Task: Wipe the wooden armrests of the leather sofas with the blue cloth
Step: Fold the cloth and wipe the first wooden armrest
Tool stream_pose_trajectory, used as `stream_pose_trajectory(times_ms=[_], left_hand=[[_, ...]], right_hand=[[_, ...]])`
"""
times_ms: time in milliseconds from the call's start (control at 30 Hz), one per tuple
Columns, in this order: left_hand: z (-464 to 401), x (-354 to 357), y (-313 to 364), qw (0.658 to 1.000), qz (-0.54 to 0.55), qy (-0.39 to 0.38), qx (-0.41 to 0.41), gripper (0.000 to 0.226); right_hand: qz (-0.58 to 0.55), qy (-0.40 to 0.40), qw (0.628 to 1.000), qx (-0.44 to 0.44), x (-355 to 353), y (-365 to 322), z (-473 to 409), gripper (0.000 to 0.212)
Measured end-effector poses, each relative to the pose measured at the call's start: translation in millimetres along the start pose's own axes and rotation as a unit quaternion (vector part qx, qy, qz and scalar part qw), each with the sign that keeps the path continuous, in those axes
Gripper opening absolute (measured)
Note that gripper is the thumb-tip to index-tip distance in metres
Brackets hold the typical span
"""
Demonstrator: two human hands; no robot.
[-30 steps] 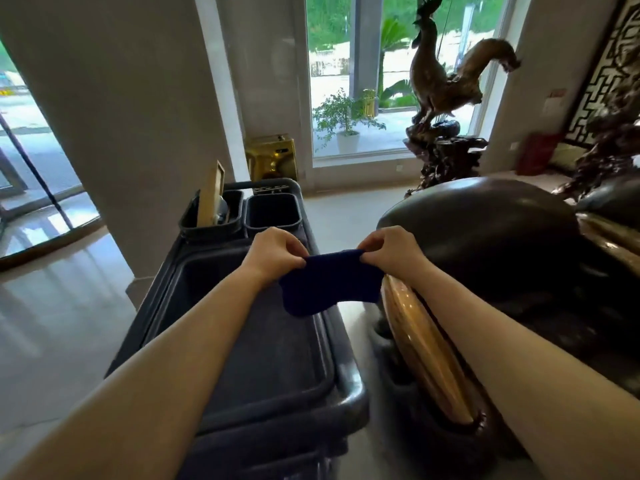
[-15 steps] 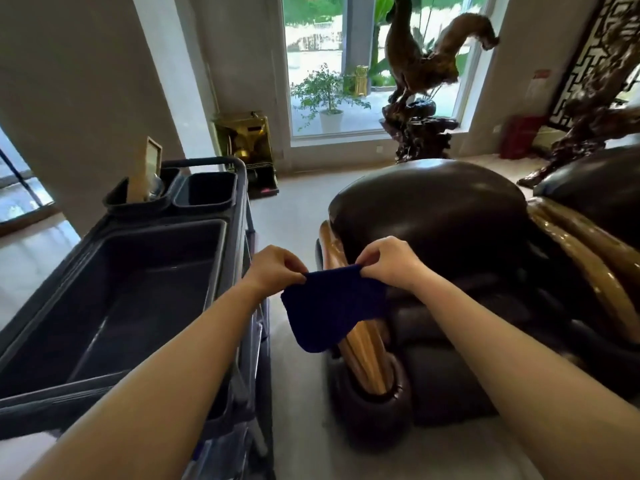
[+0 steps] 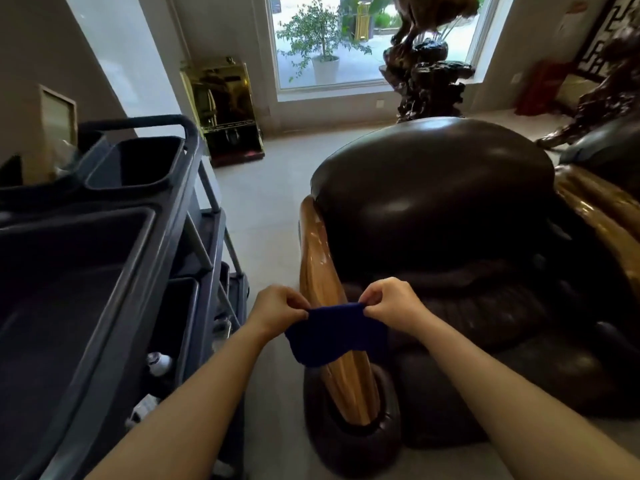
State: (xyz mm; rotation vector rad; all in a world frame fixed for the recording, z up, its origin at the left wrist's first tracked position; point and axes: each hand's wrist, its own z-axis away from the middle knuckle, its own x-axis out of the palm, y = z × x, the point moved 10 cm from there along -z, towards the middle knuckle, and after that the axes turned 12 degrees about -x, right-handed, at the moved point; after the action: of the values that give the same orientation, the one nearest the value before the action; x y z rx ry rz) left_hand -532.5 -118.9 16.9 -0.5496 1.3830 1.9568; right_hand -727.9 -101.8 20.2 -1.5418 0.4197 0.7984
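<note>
Pale floor tiles (image 3: 266, 209) fill the lobby between a grey cleaning cart and a dark leather sofa. Nearest to the camera, two bare forearms reach forward. The left hand (image 3: 278, 311) pinches the upper left corner of the blue cloth (image 3: 334, 339) between thumb and fingers, and the right hand (image 3: 389, 304) pinches the upper right corner in the same way, so both hands are closed on the cloth. The cloth hangs stretched between them, in front of the middle part of the wooden armrest (image 3: 318, 271); I cannot tell if it touches the wood. This armrest is glossy, light brown, and runs along the left side of the sofa (image 3: 433, 188), with its lower end set into a round dark leather roll near the floor. The sofa back is rounded and shiny. A second wooden armrest (image 3: 602, 209) is visible at the right edge, beside another dark seat.

On the left stands the cart (image 3: 104, 271), with a deep tub on top, two small bins behind it, and lower shelves that hold some small items I cannot identify. Farther away, a gold-coloured box (image 3: 225, 109) stands against the wall. Beside it is a big window (image 3: 374, 39), with a potted plant (image 3: 322, 46) outside. A dark carved wooden sculpture (image 3: 429, 77) stands in front of the window, behind the sofa.
</note>
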Motion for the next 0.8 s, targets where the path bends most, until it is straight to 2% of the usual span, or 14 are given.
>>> stream_pose_trajectory(times_ms=[200,333,467,567,700,800], left_hand=[[-94,50,-39,0.996,0.005,-0.047,-0.074,0.014],[-154,85,-63,0.991,-0.015,-0.089,-0.097,0.016],[-206,111,-85,0.989,-0.014,-0.098,-0.111,0.013],[-244,119,-94,0.992,-0.003,-0.060,-0.115,0.012],[-279,121,-100,0.993,0.019,0.022,-0.115,0.012],[-287,116,-106,0.987,0.040,0.113,-0.105,0.020]], right_hand=[[-0.024,-0.048,0.998,0.034,38,85,-62,0.027],[-0.045,-0.098,0.993,0.037,69,136,-110,0.022],[-0.059,-0.125,0.990,0.039,94,180,-157,0.021],[-0.070,-0.117,0.990,0.044,104,206,-189,0.019],[-0.071,-0.066,0.995,0.037,108,227,-223,0.015],[-0.064,-0.024,0.997,0.040,116,236,-235,0.017]])
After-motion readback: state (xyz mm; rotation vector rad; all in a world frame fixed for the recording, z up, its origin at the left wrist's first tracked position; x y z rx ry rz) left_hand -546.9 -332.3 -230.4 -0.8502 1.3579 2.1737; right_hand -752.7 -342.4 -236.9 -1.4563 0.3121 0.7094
